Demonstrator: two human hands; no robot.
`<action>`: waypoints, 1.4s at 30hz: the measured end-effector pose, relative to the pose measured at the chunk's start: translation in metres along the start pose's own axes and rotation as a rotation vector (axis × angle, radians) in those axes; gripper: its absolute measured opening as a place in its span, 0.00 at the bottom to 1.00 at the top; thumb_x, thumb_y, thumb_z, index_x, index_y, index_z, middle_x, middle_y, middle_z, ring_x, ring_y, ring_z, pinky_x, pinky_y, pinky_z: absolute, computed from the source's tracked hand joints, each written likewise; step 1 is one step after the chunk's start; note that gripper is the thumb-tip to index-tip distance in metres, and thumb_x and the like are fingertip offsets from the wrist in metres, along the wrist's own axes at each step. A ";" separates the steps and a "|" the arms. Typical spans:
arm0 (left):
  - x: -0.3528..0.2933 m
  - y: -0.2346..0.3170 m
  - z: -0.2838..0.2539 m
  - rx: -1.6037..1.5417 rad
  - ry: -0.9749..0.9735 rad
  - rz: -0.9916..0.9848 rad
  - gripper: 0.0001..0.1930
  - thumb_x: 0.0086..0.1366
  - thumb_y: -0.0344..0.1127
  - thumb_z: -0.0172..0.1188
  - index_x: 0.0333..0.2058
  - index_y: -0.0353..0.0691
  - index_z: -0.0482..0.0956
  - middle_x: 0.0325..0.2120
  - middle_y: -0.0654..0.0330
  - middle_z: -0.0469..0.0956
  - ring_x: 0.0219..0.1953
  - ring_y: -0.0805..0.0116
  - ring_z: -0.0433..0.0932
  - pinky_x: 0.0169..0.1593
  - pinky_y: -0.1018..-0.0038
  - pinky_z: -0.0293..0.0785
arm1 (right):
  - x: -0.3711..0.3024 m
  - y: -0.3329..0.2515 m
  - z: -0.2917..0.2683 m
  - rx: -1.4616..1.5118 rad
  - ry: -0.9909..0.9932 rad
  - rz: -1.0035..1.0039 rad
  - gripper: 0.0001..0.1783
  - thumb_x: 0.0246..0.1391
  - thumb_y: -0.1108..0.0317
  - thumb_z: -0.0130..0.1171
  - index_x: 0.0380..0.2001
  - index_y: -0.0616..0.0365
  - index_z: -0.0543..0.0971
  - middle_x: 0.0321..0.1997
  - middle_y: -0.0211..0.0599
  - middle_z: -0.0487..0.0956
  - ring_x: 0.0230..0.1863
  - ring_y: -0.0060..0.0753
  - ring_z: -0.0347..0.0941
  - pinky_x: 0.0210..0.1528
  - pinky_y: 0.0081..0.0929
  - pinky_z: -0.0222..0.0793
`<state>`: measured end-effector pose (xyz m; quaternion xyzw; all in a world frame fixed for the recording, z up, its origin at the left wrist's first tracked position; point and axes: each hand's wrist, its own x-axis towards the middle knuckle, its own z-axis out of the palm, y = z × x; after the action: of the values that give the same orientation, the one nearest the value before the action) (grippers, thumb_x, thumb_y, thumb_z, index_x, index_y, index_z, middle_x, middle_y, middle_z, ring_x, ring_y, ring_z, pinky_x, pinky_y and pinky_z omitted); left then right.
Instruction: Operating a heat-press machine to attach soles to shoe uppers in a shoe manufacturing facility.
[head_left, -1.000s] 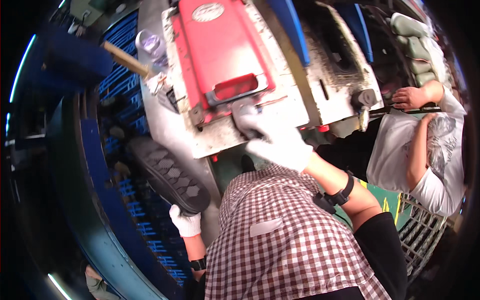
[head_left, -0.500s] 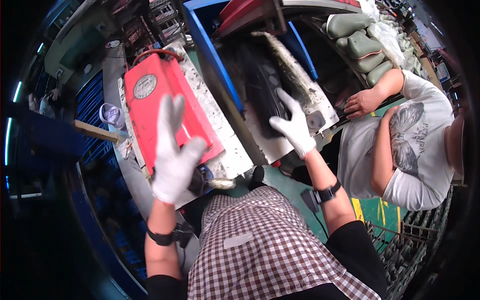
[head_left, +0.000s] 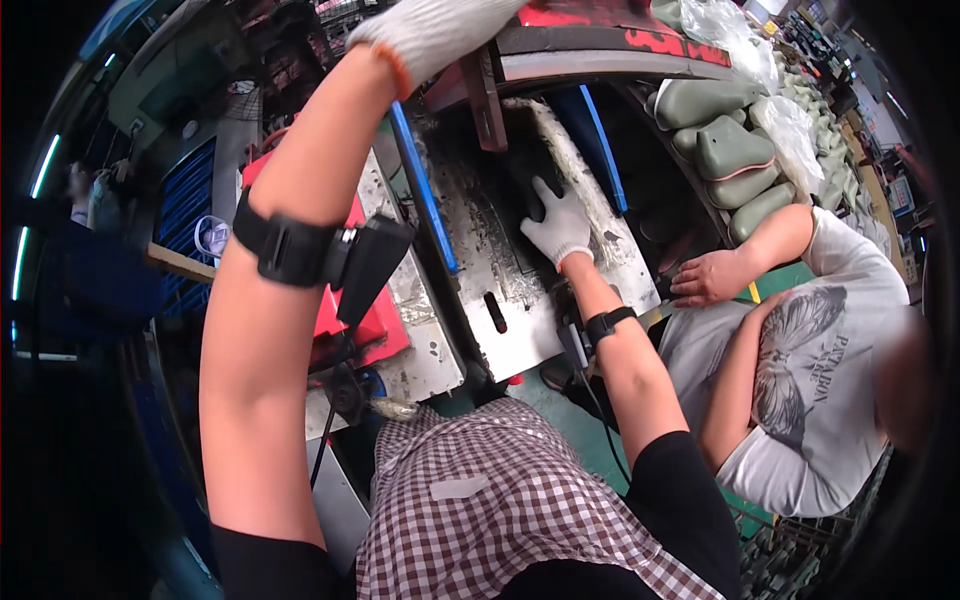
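Note:
My left hand (head_left: 435,38), in a white knit glove with an orange cuff, reaches up to the raised red and grey part of a machine (head_left: 610,62). Its fingers run behind that edge and out of the picture, so I cannot tell their grip. Lower and to the right, my gloved right hand (head_left: 562,226) is over a scuffed metal plate (head_left: 530,335) with an oblong slot. Its fingers are spread, and no object shows in them. The far part of the plate lies in dark shadow.
Blue rails (head_left: 425,190) flank the plate. A red box-like cover (head_left: 375,330) sits on the left bench, partly behind my left arm. Green boot-shaped forms (head_left: 735,150) and clear plastic bags fill the right rack. A co-worker's hand (head_left: 715,275) rests near the plate's right side.
My left hand has swung from above the red cover up to the machine's raised part. My right hand has shifted slightly; the black object under it no longer shows, and the scuffed plate does.

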<state>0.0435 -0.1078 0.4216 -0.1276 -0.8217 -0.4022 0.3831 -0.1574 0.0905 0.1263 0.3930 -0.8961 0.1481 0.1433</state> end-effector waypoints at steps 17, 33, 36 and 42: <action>-0.076 -0.021 0.111 0.507 0.222 0.101 0.29 0.61 0.44 0.68 0.59 0.42 0.74 0.51 0.51 0.78 0.62 0.49 0.75 0.69 0.55 0.66 | -0.146 0.050 -0.034 0.531 0.482 0.373 0.25 0.65 0.61 0.64 0.60 0.63 0.79 0.58 0.46 0.81 0.61 0.39 0.75 0.66 0.35 0.67; -0.258 -0.119 0.282 0.545 0.137 0.244 0.38 0.46 0.35 0.73 0.59 0.48 0.72 0.59 0.56 0.72 0.63 0.44 0.72 0.61 0.38 0.69 | -0.286 0.090 -0.044 2.136 -0.412 1.283 0.38 0.64 0.25 0.52 0.18 0.46 0.65 0.11 0.21 0.55 0.13 0.23 0.51 0.22 0.28 0.52; -0.258 -0.127 0.285 0.585 0.178 0.281 0.37 0.47 0.34 0.71 0.60 0.49 0.72 0.59 0.57 0.72 0.64 0.45 0.71 0.63 0.38 0.68 | -0.256 0.109 -0.044 2.019 -0.022 1.377 0.27 0.65 0.32 0.59 0.28 0.43 0.75 0.14 0.18 0.63 0.13 0.21 0.57 0.20 0.26 0.55; -0.252 -0.121 0.272 0.584 0.094 0.244 0.36 0.49 0.33 0.70 0.60 0.48 0.73 0.61 0.55 0.73 0.63 0.42 0.73 0.65 0.38 0.67 | -0.189 0.105 -0.036 1.548 0.575 0.886 0.14 0.73 0.67 0.52 0.58 0.50 0.75 0.24 0.19 0.68 0.20 0.14 0.61 0.21 0.21 0.58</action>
<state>0.0076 0.0456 0.0648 -0.0910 -0.8625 -0.1059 0.4864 -0.1076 0.2973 0.0730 -0.0499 -0.5463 0.8360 -0.0118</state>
